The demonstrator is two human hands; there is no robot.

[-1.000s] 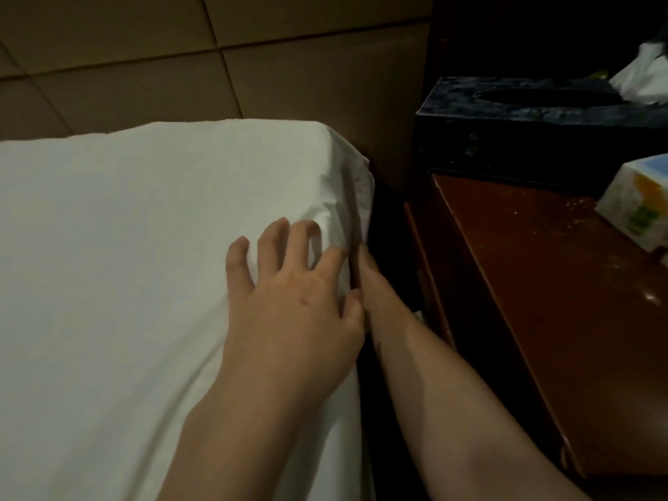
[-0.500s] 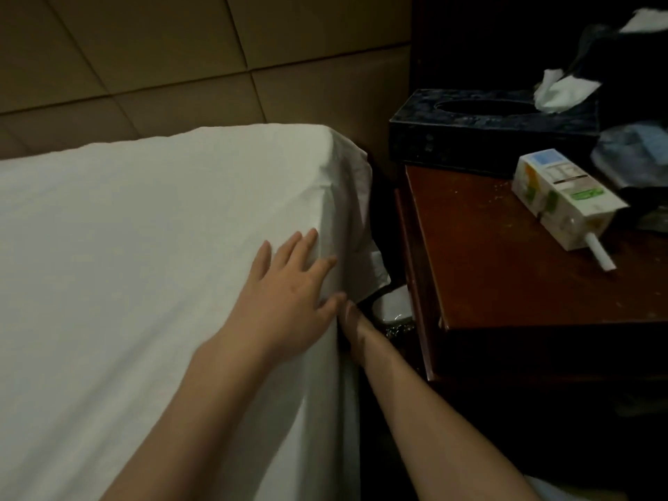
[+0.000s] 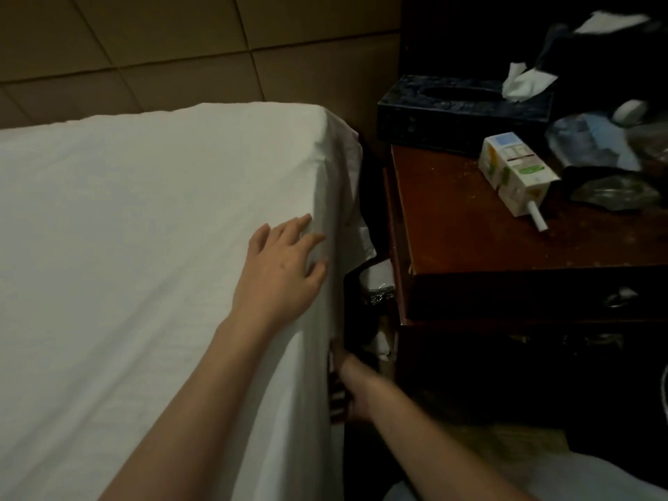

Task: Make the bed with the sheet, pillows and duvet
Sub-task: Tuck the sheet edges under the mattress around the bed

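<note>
A white sheet (image 3: 144, 247) covers the mattress, smooth on top and hanging down the right side, with a loose fold at the top right corner (image 3: 347, 164). My left hand (image 3: 285, 265) lies flat on the sheet near the mattress's right edge, fingers spread. My right hand (image 3: 347, 377) reaches down the side of the bed, at the sheet's lower edge; its fingers are hidden in the dark gap under the sheet. No pillows or duvet are in view.
A dark red wooden nightstand (image 3: 470, 240) stands close to the bed's right side. On it sit a dark tissue box (image 3: 452, 110), a small drink carton with a straw (image 3: 513, 171) and dark clutter. A padded headboard wall (image 3: 180, 48) is behind. The gap is narrow.
The view has pulled back and up. My right hand slid lower down the bed's side, toward the sheet's bottom edge. My left hand stayed pressed flat near the edge.
</note>
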